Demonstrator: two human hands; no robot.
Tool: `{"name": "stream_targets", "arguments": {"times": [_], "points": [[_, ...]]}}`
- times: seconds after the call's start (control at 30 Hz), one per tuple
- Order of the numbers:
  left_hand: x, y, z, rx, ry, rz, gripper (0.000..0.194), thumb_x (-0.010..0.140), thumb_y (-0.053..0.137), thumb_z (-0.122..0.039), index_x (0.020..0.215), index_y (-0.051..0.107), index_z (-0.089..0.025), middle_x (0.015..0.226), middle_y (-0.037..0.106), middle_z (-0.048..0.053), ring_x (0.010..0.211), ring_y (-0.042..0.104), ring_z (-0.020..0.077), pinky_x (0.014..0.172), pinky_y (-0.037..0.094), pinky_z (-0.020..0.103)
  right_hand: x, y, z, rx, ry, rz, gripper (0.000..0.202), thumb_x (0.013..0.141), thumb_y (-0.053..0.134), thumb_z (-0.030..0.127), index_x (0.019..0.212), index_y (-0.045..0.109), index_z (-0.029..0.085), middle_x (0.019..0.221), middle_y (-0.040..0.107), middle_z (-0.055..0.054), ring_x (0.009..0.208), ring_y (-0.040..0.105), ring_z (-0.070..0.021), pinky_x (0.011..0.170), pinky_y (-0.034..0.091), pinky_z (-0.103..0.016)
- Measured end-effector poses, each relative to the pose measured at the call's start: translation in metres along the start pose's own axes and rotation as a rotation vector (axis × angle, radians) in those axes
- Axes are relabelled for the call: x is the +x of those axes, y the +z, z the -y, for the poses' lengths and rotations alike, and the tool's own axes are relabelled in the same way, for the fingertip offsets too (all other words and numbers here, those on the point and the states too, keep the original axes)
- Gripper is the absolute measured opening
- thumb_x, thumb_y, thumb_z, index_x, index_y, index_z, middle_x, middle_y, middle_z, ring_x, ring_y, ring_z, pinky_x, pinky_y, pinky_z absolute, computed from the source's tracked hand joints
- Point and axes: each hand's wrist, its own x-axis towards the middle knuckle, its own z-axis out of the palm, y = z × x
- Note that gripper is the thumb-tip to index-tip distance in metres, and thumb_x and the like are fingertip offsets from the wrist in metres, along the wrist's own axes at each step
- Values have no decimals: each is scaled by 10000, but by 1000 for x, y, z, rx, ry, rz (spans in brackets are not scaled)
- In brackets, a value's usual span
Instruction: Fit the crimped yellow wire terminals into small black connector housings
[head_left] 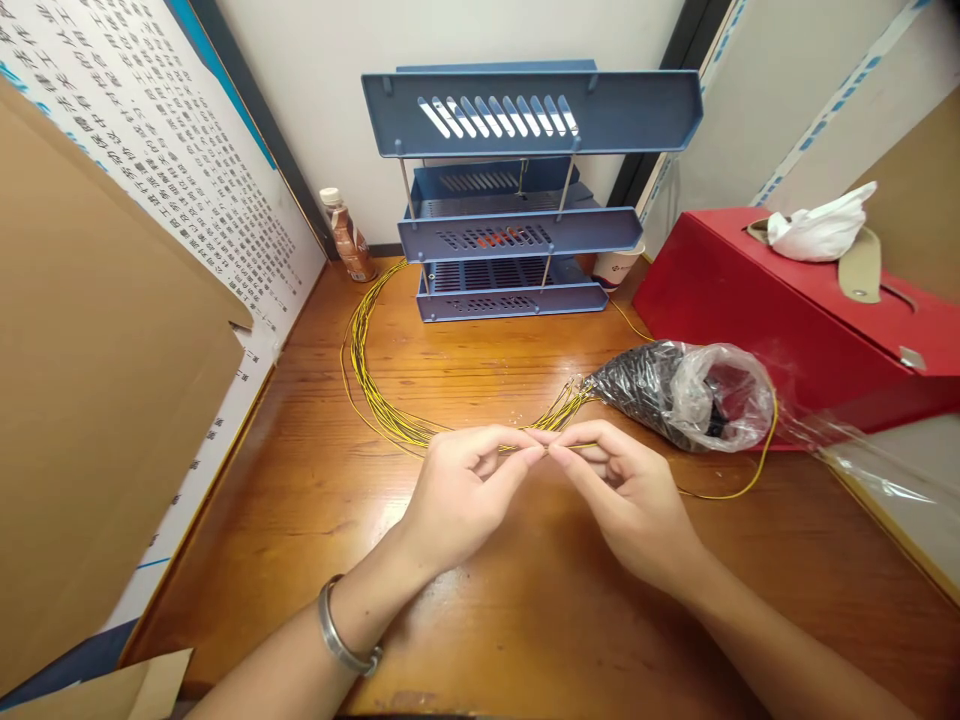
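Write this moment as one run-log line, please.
left hand: pinching thin wire | right hand: pinching wire, close beside left | wire coil: on table | plastic bag: right of coil

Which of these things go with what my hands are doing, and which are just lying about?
Apparently in use:
yellow and black wires, pinched by left hand and right hand
plastic bag, probably

Apparently lying about:
blue rack
bottle
paper cup
red box
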Motion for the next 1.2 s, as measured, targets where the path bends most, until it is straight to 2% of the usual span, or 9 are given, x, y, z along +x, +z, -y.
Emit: {"name": "stream_targets", "arguments": {"times": [0.13, 0.27, 0.47, 0.73, 0.9, 0.97, 1.07, 1.2], "points": [[0, 0, 2, 28, 10, 18, 189, 929, 645, -236, 973, 815, -165, 481, 394, -75, 460, 267, 66, 449, 236, 209, 1, 0, -1, -20, -4, -13, 181, 961, 646, 384, 954, 685, 208, 955, 782, -68, 743, 741, -158, 729, 625, -264], [-2, 1, 4, 49, 17, 17, 211, 943, 635, -268, 976, 812, -158, 498, 330, -78, 469, 275, 69, 465, 240, 219, 1, 0, -2, -7, 2, -6, 184, 960, 651, 386, 969, 681, 205, 962, 776, -69, 755, 736, -159, 742, 624, -271], [-2, 0, 5, 70, 10, 25, 228, 952, 621, -277, 977, 800, -139, 509, 345, -75, 472, 282, 70, 468, 243, 223, 1, 0, -5, 32, -13, 2, 175, 960, 658, 379, 977, 679, 206, 1003, 770, -75, 889, 755, -181, 797, 615, -270], [-2, 1, 5, 81, -23, 49, 283, 985, 574, -322, 963, 780, -129, 539, 429, -57, 490, 335, 78, 484, 281, 227, 1, 0, -1, 13, 3, -3, 176, 967, 642, 378, 954, 650, 203, 888, 752, -51, 746, 724, -153, 717, 588, -248], [-2, 0, 4, 148, 79, 15, 190, 928, 629, -223, 1028, 761, -128, 529, 259, -103, 467, 275, 67, 493, 277, 213, 3, 0, -2, 19, 9, -14, 188, 962, 639, 376, 939, 643, 190, 786, 690, -22, 643, 656, -123, 654, 555, -224], [-1, 1, 4, 172, 121, -1, 177, 896, 662, -193, 1030, 756, -124, 531, 244, -112, 467, 266, 64, 495, 284, 205, 4, 1, -3, 30, 7, -8, 181, 958, 643, 367, 941, 643, 187, 744, 661, -6, 587, 611, -106, 625, 542, -214], [0, 1, 4, 191, 175, -16, 143, 892, 683, -180, 1002, 762, -133, 513, 331, -111, 458, 280, 58, 480, 294, 192, 4, 2, -4, 33, 7, 16, 163, 965, 637, 350, 947, 642, 188, 716, 646, 11, 533, 551, -81, 613, 532, -198], [0, 2, 5, 237, 241, -27, 165, 870, 745, -205, 1022, 771, -147, 569, 568, -72, 462, 363, 53, 493, 355, 179, 2, 1, -4, 38, 9, 16, 146, 971, 629, 335, 948, 640, 191, 759, 682, -4, 580, 593, -85, 616, 532, -181]]}}
